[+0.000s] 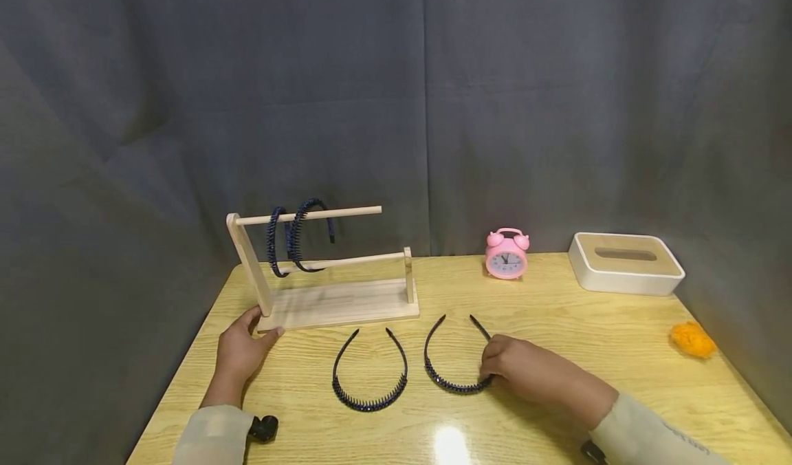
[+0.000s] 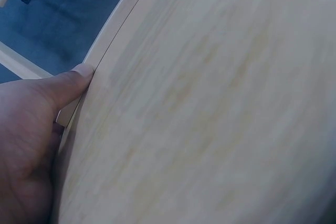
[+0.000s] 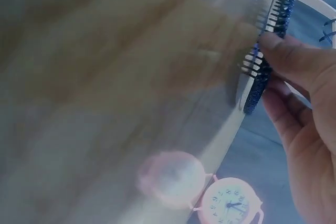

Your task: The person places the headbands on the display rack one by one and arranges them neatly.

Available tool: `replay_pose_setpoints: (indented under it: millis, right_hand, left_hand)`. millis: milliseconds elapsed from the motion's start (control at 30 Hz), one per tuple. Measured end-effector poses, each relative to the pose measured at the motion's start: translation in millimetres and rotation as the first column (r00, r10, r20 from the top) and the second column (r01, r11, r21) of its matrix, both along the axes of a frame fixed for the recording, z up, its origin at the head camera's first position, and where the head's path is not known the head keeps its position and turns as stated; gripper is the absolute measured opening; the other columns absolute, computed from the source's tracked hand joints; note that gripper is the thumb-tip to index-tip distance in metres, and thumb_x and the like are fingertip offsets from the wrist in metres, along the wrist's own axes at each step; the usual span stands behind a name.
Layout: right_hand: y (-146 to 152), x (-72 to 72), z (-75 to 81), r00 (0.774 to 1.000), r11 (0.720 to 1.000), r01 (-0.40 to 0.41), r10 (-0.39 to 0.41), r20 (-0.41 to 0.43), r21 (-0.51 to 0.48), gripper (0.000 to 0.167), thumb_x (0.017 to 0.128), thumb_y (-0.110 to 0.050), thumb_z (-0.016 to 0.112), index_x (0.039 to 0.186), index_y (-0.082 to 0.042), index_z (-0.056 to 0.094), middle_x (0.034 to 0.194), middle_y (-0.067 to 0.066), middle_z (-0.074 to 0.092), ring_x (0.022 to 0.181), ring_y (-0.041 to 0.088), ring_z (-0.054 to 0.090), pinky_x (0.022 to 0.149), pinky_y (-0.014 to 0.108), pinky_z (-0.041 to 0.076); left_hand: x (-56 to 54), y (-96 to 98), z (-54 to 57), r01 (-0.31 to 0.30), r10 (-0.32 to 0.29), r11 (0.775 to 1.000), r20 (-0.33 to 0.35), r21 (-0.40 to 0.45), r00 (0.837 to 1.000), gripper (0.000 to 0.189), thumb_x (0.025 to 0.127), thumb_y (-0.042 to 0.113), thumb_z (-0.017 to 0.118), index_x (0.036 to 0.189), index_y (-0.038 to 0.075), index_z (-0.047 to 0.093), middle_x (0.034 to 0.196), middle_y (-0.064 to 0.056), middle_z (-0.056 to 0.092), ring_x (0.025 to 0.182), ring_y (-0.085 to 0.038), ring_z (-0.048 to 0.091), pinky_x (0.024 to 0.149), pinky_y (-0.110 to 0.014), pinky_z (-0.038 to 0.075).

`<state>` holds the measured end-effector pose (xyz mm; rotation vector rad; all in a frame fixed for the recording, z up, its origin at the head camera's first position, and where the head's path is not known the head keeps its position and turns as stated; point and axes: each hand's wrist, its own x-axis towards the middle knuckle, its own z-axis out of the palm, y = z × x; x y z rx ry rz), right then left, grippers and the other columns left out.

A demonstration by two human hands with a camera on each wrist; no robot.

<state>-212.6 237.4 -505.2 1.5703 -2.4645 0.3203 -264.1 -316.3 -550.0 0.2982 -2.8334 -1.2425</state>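
Note:
A wooden headband stand (image 1: 346, 305) with two rods stands at the left of the table; two dark toothed headbands (image 1: 297, 238) hang on it. My left hand (image 1: 240, 349) holds the near left corner of its base, thumb along the front edge; in the left wrist view the thumb (image 2: 73, 82) touches that edge. Another dark headband (image 1: 370, 406) lies before the stand, ends pointing away from me. To its right, my right hand (image 1: 516, 365) pinches a similar headband (image 1: 454, 387) by its right side. The right wrist view shows thumb and fingers on its toothed band (image 3: 257, 87).
A pink twin-bell alarm clock (image 1: 506, 260) stands at the back of the table. Right of it sits a white tissue box (image 1: 628, 283) with a wooden lid. An orange fluffy thing (image 1: 693, 340) lies near the right edge. A grey curtain (image 1: 520, 107) hangs behind.

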Motion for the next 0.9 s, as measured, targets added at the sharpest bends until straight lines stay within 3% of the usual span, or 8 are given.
replay_pose_setpoints:
  millis: [167,333,533,667,800,833,900]
  right_hand:
    - [3.2,5.3,-0.8,0.992,0.996,0.07,-0.062,0.112,-0.063,0.02,0.086,-0.009,0.091,0.101,-0.018,0.083,0.102,-0.011,0.073,0.098,0.005,0.066,0.086,0.021,0.062]
    - [0.6,9.6,3.1,0.955,0.976,0.154,-0.106,0.278,-0.154,0.018,0.093,-0.01,0.086,0.103,-0.022,0.079,0.104,-0.015,0.071,0.098,0.001,0.065,0.085,0.025,0.063]
    - [0.2,12.7,6.9,0.852,0.921,0.283,-0.114,0.511,-0.266,0.014,0.097,-0.01,0.082,0.104,-0.022,0.078,0.103,-0.011,0.074,0.097,0.003,0.067,0.086,0.035,0.064]
    - [1.7,13.6,9.9,0.776,0.87,0.369,-0.096,0.623,-0.326,0.008,0.101,-0.012,0.079,0.104,-0.018,0.077,0.104,-0.002,0.076,0.099,0.004,0.068,0.09,0.032,0.064]
    - [1.8,12.1,17.7,0.668,0.794,0.458,-0.01,0.745,-0.4,0.004,0.103,-0.009,0.076,0.106,-0.008,0.077,0.107,0.006,0.077,0.099,0.005,0.07,0.09,0.025,0.063]
    - [1.2,11.2,20.5,0.646,0.77,0.476,0.022,0.763,-0.425,0.004,0.103,-0.008,0.075,0.106,-0.005,0.076,0.106,0.005,0.077,0.099,0.005,0.071,0.089,0.024,0.063]
    - [-1.2,8.7,26.8,0.627,0.718,0.504,0.076,0.775,-0.479,0.004,0.104,-0.006,0.073,0.106,-0.004,0.076,0.104,0.0,0.077,0.096,0.003,0.07,0.086,0.022,0.062]
  left_hand:
    - [-0.5,-0.4,0.7,-0.003,0.003,1.0,0.003,0.003,1.0,0.079,0.103,0.04,0.078,0.169,0.014,0.043,0.172,-0.024,0.04,0.161,-0.049,0.036,0.129,-0.073,0.029]
    - [0.8,-1.5,-0.7,-0.008,0.008,1.0,0.014,-0.007,1.0,0.079,0.103,0.043,0.078,0.169,0.015,0.043,0.173,-0.024,0.039,0.161,-0.048,0.035,0.128,-0.074,0.029]
    - [1.3,-1.2,-3.7,-0.001,0.002,1.0,0.009,-0.011,1.0,0.078,0.104,0.041,0.077,0.168,0.013,0.044,0.172,-0.025,0.04,0.161,-0.049,0.035,0.127,-0.075,0.03]
    - [-0.1,-0.5,-3.7,-0.002,0.002,1.0,-0.008,-0.008,1.0,0.077,0.103,0.039,0.078,0.168,0.013,0.044,0.171,-0.025,0.041,0.16,-0.05,0.036,0.127,-0.075,0.03]
    - [-0.7,-0.2,-3.2,-0.001,0.001,1.0,-0.013,-0.005,1.0,0.078,0.103,0.039,0.078,0.168,0.012,0.045,0.171,-0.026,0.041,0.16,-0.05,0.036,0.128,-0.074,0.03]
    - [-0.6,-0.2,-3.2,0.0,0.0,1.0,-0.012,-0.004,1.0,0.078,0.103,0.039,0.078,0.168,0.012,0.044,0.171,-0.025,0.041,0.16,-0.05,0.036,0.128,-0.074,0.03]
    - [-0.4,-0.1,-3.3,0.0,0.0,1.0,-0.007,-0.004,1.0,0.078,0.103,0.04,0.078,0.168,0.012,0.044,0.172,-0.025,0.04,0.161,-0.05,0.035,0.127,-0.075,0.03]
